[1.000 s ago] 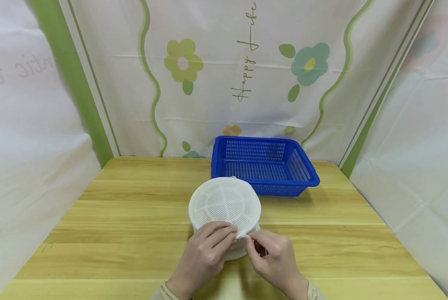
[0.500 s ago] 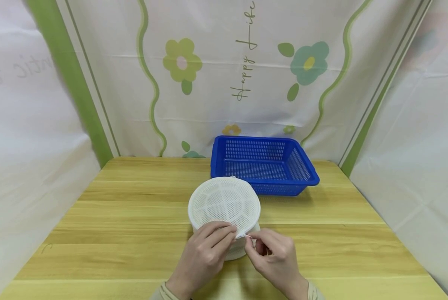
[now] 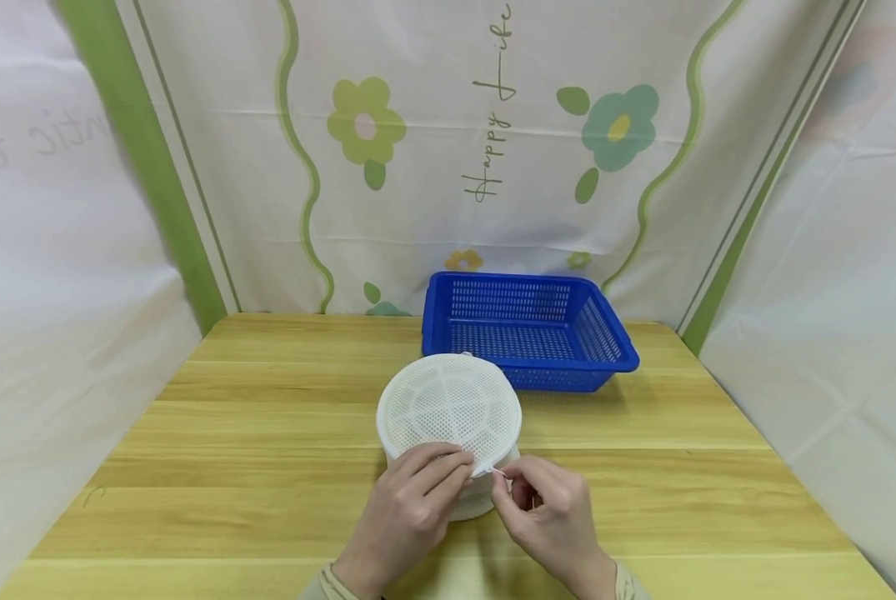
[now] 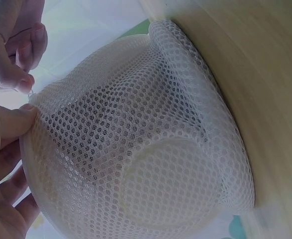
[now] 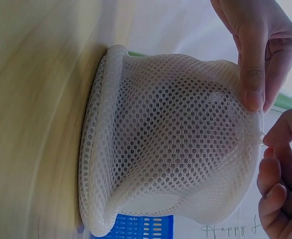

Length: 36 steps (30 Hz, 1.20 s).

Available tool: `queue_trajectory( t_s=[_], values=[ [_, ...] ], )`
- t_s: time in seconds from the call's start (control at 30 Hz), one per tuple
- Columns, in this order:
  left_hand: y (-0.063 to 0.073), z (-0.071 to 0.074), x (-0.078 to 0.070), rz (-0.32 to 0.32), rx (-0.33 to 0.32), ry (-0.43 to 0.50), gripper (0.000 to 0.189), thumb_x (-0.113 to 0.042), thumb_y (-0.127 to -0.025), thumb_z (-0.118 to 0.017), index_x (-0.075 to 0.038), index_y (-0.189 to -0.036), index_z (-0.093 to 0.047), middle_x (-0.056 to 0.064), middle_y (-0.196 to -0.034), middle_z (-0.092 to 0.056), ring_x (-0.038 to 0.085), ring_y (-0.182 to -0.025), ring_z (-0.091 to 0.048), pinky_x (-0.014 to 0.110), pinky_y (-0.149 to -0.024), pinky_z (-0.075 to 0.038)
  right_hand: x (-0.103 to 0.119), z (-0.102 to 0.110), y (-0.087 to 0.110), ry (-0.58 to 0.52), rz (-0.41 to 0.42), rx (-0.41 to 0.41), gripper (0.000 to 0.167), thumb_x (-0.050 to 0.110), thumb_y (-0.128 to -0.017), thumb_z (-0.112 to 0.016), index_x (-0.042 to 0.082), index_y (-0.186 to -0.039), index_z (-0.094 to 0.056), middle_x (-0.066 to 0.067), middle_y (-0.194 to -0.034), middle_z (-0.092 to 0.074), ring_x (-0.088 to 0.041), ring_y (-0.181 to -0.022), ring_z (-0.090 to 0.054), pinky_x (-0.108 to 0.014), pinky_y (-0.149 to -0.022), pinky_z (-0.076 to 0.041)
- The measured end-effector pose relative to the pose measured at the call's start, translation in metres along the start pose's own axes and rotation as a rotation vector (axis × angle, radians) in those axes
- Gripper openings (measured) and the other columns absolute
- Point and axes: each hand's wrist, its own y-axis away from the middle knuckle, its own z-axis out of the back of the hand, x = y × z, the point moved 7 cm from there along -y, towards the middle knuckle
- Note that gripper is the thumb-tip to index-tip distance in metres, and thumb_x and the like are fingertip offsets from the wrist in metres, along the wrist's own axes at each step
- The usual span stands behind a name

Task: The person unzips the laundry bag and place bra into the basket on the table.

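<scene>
A round white mesh laundry bag (image 3: 448, 404) stands upright on the wooden table, its flat top facing up. My left hand (image 3: 416, 504) grips the near edge of that top, fingers over it and thumb against the side, as the right wrist view shows. Just right of it, my right hand (image 3: 553, 508) pinches a small white zipper pull (image 3: 498, 472) between thumb and forefinger at the rim. The pull itself is mostly covered by the fingertips. In the left wrist view the bag's mesh wall (image 4: 101, 129) sags inward, and a padded ring (image 4: 200, 94) runs around its base.
Behind the bag and to its right stands a blue plastic basket (image 3: 523, 364) with slotted walls. The wooden tabletop (image 3: 267, 467) reaches to a printed curtain (image 3: 432, 167) at the back, with white fabric on both sides.
My right fingertips shift very slightly at the rim, and a bit more of the white pull shows. The left hand, the laundry bag and the basket stay in place.
</scene>
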Motion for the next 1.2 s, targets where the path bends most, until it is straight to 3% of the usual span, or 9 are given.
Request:
queue_trajectory(
  t_s=[0.23,0.53,0.73,1.0,1.2],
  values=[
    [0.001,-0.001,0.001,0.018,0.009,0.014,0.025,-0.008,-0.101,-0.051,0.001,-0.097,-0.074,0.009,-0.102,-0.071,0.025,-0.096,-0.065,0.035,-0.089,-0.054,0.005,-0.006,-0.002,-0.061,0.051,0.062,0.013,-0.002,-0.079,-0.061,0.009,-0.072,-0.059,0.009,-0.059,-0.045,0.003,-0.049,-0.04,-0.004,-0.041,-0.033],
    [0.0,-0.002,-0.001,-0.009,0.004,0.04,0.024,-0.007,-0.1,-0.051,0.001,-0.097,-0.074,0.011,-0.104,-0.07,0.026,-0.097,-0.065,0.034,-0.089,-0.054,0.017,-0.011,-0.007,-0.101,0.119,0.107,0.02,0.006,-0.093,-0.058,0.008,-0.074,-0.059,0.008,-0.058,-0.044,0.004,-0.049,-0.039,-0.001,-0.046,-0.029],
    [-0.002,0.0,-0.003,-0.029,-0.017,0.041,0.024,-0.006,-0.1,-0.05,0.001,-0.096,-0.073,0.011,-0.103,-0.071,0.026,-0.096,-0.065,0.034,-0.088,-0.054,0.019,-0.01,-0.008,-0.098,0.123,0.101,0.02,0.007,-0.094,-0.057,0.007,-0.074,-0.059,0.008,-0.058,-0.043,0.004,-0.049,-0.038,-0.001,-0.045,-0.029],
    [-0.001,-0.003,-0.003,-0.03,0.004,0.026,0.025,-0.005,-0.1,-0.049,0.002,-0.097,-0.073,0.012,-0.106,-0.07,0.026,-0.097,-0.065,0.034,-0.089,-0.054,0.019,-0.01,-0.008,-0.096,0.137,0.091,0.02,0.007,-0.094,-0.057,0.007,-0.074,-0.06,0.008,-0.058,-0.044,0.004,-0.049,-0.039,-0.001,-0.045,-0.029],
    [-0.001,-0.004,-0.004,-0.025,0.012,0.012,0.029,-0.003,-0.1,-0.045,0.003,-0.096,-0.073,0.011,-0.105,-0.07,0.025,-0.096,-0.065,0.034,-0.087,-0.055,0.014,-0.009,-0.003,-0.074,0.099,0.082,0.018,0.007,-0.093,-0.059,0.007,-0.075,-0.062,0.009,-0.058,-0.045,0.005,-0.048,-0.04,-0.001,-0.044,-0.031]
  ],
)
